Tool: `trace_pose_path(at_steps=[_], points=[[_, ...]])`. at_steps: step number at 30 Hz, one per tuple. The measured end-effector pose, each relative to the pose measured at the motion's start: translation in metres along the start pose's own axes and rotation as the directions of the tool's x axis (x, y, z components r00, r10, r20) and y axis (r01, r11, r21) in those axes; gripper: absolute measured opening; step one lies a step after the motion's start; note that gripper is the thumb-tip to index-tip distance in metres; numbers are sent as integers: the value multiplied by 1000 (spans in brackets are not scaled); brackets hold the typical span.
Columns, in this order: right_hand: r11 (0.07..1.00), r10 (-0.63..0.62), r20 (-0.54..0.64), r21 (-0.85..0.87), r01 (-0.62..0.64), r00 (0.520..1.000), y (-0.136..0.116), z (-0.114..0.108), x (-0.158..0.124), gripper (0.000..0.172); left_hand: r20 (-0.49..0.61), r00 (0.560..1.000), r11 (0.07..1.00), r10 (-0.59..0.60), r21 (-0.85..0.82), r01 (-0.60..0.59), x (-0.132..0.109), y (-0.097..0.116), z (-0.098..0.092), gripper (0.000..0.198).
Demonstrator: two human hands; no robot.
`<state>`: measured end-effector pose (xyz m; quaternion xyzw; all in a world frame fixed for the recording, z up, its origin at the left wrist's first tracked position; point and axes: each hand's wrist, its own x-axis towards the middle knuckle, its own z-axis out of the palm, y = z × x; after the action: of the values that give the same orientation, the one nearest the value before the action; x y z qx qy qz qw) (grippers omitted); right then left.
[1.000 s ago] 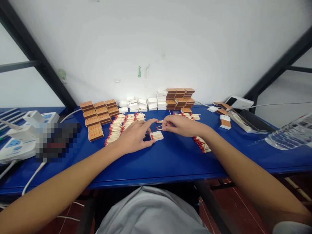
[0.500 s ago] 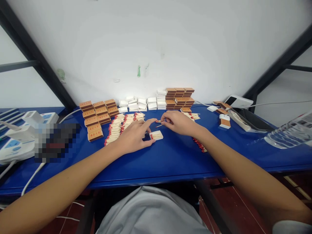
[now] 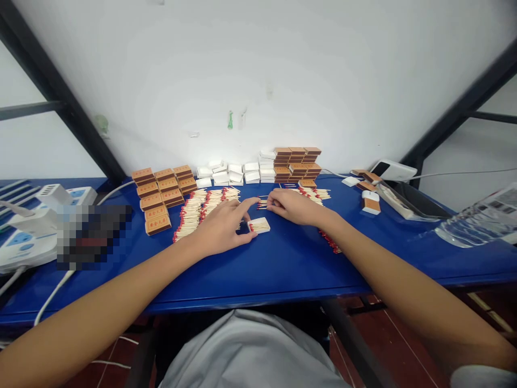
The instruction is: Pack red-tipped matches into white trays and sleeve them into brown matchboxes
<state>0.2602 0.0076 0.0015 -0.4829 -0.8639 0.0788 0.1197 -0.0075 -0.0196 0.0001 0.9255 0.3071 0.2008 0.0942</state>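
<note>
A small white tray (image 3: 259, 225) with some red-tipped matches in it lies on the blue table (image 3: 266, 275). My left hand (image 3: 228, 223) rests at the tray's left end, thumb at its near side and index finger stretched beyond it, thumb and finger apart. Beyond the tray, my right hand (image 3: 291, 206) has its fingertips drawn together at a few loose matches (image 3: 262, 205); whether it grips any is too small to tell. Rows of matches (image 3: 189, 215) lie to the left, partly behind my left hand. More matches (image 3: 331, 241) lie under and beside my right forearm.
Stacked brown matchboxes (image 3: 155, 202) stand at the left, and others (image 3: 298, 164) by the wall. White trays (image 3: 235, 172) are piled between them. On the right are a white device (image 3: 393, 170) and clear plastic (image 3: 480, 221); on the left, a power strip (image 3: 24, 242).
More loose matches now show by my right fingertips, and the single match near them is no longer seen apart. My left hand and the white tray have stayed in place.
</note>
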Motion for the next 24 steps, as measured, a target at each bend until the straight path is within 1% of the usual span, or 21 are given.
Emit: trace_pose_path(at_steps=[4,8,14,20,24], points=[[999,18,21,-33,-17,1000,2,-2,-2,18,3,1000,1000,-6,0,6,0,0,0,70],[999,6,-28,-37,-7,1000,6,-1,-2,13,1,1000,1000,3,10,-3,0,0,0,71],[999,-38,-31,-35,37,999,5,2,0,17,20,1000,1000,-7,12,7,0,0,-1,72],[999,-37,-27,-11,36,999,6,2,1,17,22,1000,1000,-7,14,6,0,0,-1,72],[1000,-8,-7,-15,8,1000,6,2,1,18,22,1000,1000,-4,9,4,0,0,-1,72]])
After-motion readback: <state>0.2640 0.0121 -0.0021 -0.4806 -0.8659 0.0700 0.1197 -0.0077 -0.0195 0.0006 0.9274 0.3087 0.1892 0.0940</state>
